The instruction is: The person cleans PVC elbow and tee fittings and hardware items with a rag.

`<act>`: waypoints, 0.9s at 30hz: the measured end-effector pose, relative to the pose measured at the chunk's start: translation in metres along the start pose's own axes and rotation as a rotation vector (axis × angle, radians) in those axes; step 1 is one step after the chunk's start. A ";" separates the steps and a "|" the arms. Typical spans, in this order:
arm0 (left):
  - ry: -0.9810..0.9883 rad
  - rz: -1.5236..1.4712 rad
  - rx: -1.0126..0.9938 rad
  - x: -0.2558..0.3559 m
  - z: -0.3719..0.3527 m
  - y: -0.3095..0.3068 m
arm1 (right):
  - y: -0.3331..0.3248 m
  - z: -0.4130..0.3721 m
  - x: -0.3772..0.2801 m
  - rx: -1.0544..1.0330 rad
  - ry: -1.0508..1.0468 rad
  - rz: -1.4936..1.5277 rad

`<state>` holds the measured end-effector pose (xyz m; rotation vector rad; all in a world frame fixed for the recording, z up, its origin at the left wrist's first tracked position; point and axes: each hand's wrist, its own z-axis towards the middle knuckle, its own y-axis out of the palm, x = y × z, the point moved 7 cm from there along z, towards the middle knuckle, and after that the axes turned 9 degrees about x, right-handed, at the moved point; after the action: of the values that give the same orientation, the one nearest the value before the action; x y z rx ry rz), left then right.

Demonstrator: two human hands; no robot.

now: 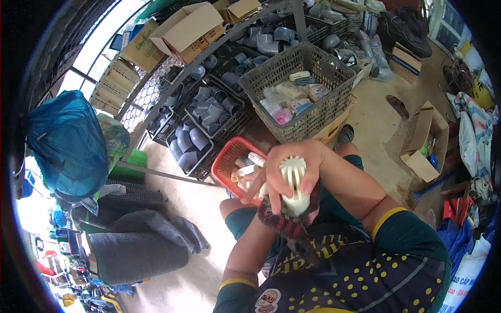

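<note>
In front of my chest, my right hand [300, 159] grips a cream plastic slotted strainer [293, 180], ribbed with long slits and rounded at its top end. Below it, a dark red and black striped cloth [284, 224] wraps round my left hand [313, 207], which holds the cloth against the strainer's lower end. Most of the left hand's fingers are hidden by the cloth and the right hand. Just beyond my hands stands a red plastic basket [222, 156] with several similar cream slotted pieces [248, 171] in it.
A large dark crate [271, 117] with bagged items stands ahead, beside black baskets [209, 143] of grey pipe fittings [211, 107]. Rolls of dark mesh [141, 250] lie at left under a hanging blue bag [68, 146]. An open cardboard box [420, 133] sits at right.
</note>
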<state>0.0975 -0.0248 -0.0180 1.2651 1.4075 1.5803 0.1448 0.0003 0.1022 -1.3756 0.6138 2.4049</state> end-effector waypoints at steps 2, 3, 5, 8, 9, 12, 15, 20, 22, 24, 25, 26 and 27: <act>0.039 0.084 0.151 0.018 0.006 -0.019 | -0.024 -0.012 0.002 0.168 -0.009 -0.019; 0.087 0.199 0.268 0.032 0.005 -0.027 | -0.038 -0.017 0.005 0.315 -0.019 -0.106; 0.201 0.570 0.441 0.057 0.001 -0.033 | -0.061 -0.034 0.014 0.625 -0.042 -0.267; 0.543 1.506 0.563 0.076 0.003 -0.011 | -0.090 -0.061 0.061 1.195 0.123 -0.626; 0.637 1.700 0.700 0.077 0.002 -0.008 | -0.082 -0.065 0.066 1.282 0.178 -0.725; 0.867 1.381 0.433 0.065 0.000 -0.025 | -0.057 -0.056 0.057 1.223 0.121 -1.020; 0.705 0.508 0.398 0.074 -0.021 -0.071 | -0.054 -0.066 0.053 1.256 -0.011 -0.598; 0.976 0.672 0.391 0.086 -0.058 -0.044 | -0.058 -0.092 0.087 1.085 0.116 -0.318; 1.034 0.726 0.363 0.086 -0.060 -0.036 | -0.039 -0.078 0.078 1.003 0.014 -0.485; 0.939 0.635 0.291 0.077 -0.057 -0.028 | -0.022 -0.064 0.069 0.940 -0.067 -0.550; 0.864 0.512 0.270 0.070 -0.054 -0.026 | -0.021 -0.062 0.071 0.968 -0.074 -0.556; 0.755 0.148 0.058 0.064 -0.047 -0.032 | -0.021 -0.060 0.073 0.998 -0.082 -0.563; 0.862 0.417 0.248 0.068 -0.051 -0.048 | -0.021 -0.059 0.073 1.029 -0.091 -0.569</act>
<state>0.0219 0.0309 -0.0464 1.0927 1.9829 2.4842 0.1614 -0.0077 0.0076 -0.8054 1.0444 1.3317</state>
